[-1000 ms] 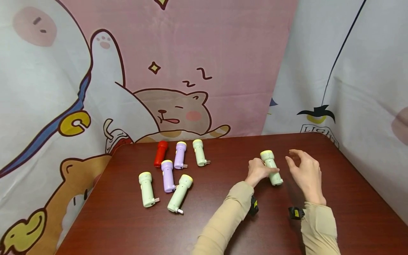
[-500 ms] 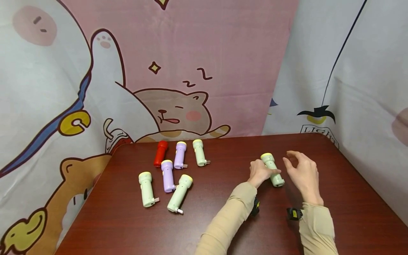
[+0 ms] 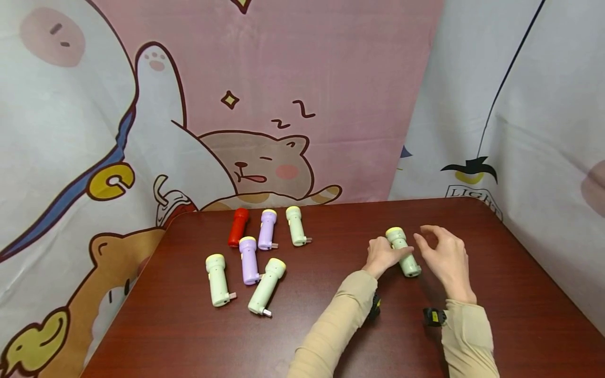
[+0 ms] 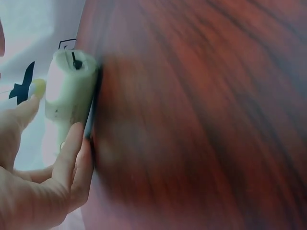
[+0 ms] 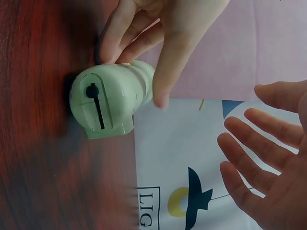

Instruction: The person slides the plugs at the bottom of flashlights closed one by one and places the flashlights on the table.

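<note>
A pale green flashlight (image 3: 403,253) with a yellow lens rim is on the right half of the table, tilted slightly. My left hand (image 3: 382,256) grips it from the left, thumb across its top and fingers along its side. In the left wrist view the thumb is close to a yellow button on the flashlight (image 4: 72,91). Its slotted end cap shows in the right wrist view, the left hand (image 5: 148,33) around its body. To its right, apart from it, my right hand (image 3: 446,260) holds nothing, its fingers spread and slightly bent.
On the left half of the table (image 3: 312,336) lie a red flashlight (image 3: 238,228), two purple ones and several pale green ones. Some have a plug turned out at the base. A cartoon-printed cloth (image 3: 359,105) hangs behind the table's back edge.
The right hand has moved a little left, closer to the green flashlight. The left hand and the flashlight have shifted only slightly. The flashlights on the left stay put.
</note>
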